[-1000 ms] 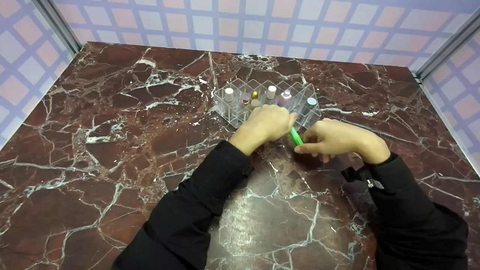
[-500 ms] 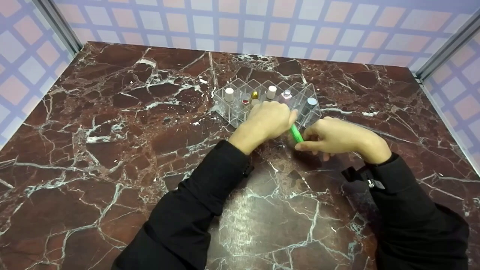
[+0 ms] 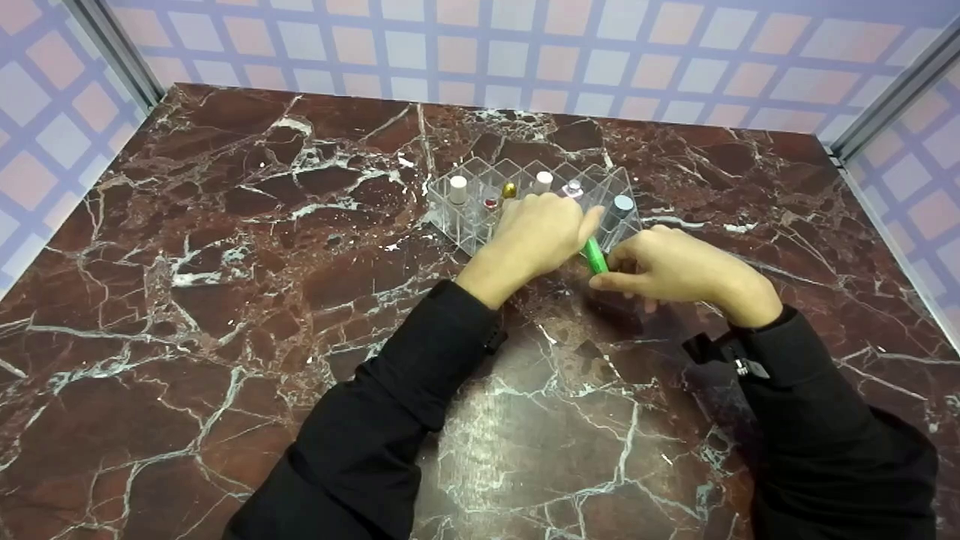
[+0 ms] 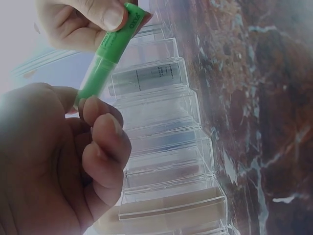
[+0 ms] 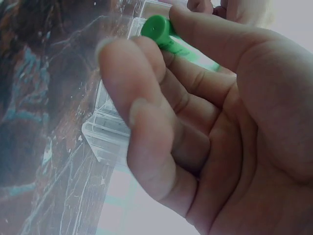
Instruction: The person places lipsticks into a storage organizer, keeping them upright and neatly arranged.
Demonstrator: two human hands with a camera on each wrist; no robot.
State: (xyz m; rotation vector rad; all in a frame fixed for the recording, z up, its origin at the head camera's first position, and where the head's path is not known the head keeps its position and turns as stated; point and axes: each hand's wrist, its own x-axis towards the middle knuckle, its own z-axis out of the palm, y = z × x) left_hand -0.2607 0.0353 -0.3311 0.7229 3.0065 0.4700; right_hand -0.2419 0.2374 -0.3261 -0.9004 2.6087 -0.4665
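Between the two hands a slim green cosmetic tube [image 3: 596, 257] is held at a slant, printed at one end and see-through towards the other. My left hand [image 3: 539, 229] pinches its upper end with thumb and fingertips, covering that end in the head view. Thumb and index finger of my right hand [image 3: 667, 265] pinch the lower, printed end [image 4: 120, 36]; the other fingers curl loosely beneath. Just behind the hands stands a clear zigzag organizer [image 3: 442, 214], partly hidden by the left hand.
Several small cosmetics stand in the organizer's slots: a white-capped bottle [image 3: 458, 189], a gold-topped one [image 3: 509, 190], a pink bottle [image 3: 573, 189] and a grey-capped one [image 3: 622, 206]. Underneath is a dark red marbled table [image 3: 225, 337]. Patterned panels [image 3: 525, 52] enclose the back and sides.
Both hands have risen slightly in the head view, towards the organizer, with the green cosmetic tube between them. Both hands keep their pinch on it.
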